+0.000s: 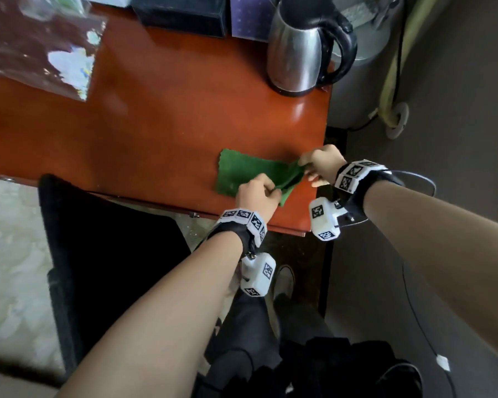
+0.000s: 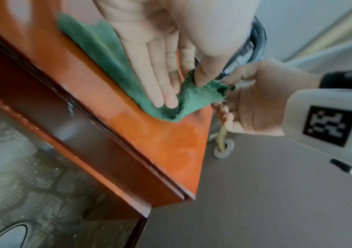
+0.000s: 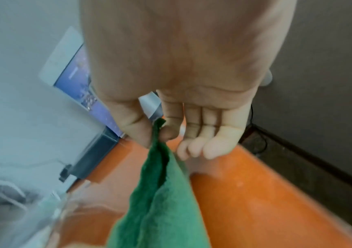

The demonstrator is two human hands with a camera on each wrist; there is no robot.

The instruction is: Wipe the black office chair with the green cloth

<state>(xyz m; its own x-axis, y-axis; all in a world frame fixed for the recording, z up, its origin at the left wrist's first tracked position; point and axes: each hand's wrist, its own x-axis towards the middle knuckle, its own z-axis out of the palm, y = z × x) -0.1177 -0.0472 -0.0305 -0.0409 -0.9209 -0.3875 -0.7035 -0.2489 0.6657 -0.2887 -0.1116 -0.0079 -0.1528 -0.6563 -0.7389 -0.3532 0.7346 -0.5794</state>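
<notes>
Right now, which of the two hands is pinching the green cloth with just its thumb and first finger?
The right hand, pinching the green cloth by one edge; the left hand grips its near edge.

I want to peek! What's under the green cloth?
The green cloth lies on the orange desk. Both hands lift its right edge; only desk shows there. The rest stays covered.

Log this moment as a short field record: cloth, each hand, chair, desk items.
cloth: green cloth lies on the orange desk near its right front corner, right edge lifted
left hand: left hand pinches the cloth's near edge
right hand: right hand pinches the lifted edge between thumb and forefinger
chair: black office chair at the desk's front, untouched
other items: steel kettle, clear plastic bag
</notes>
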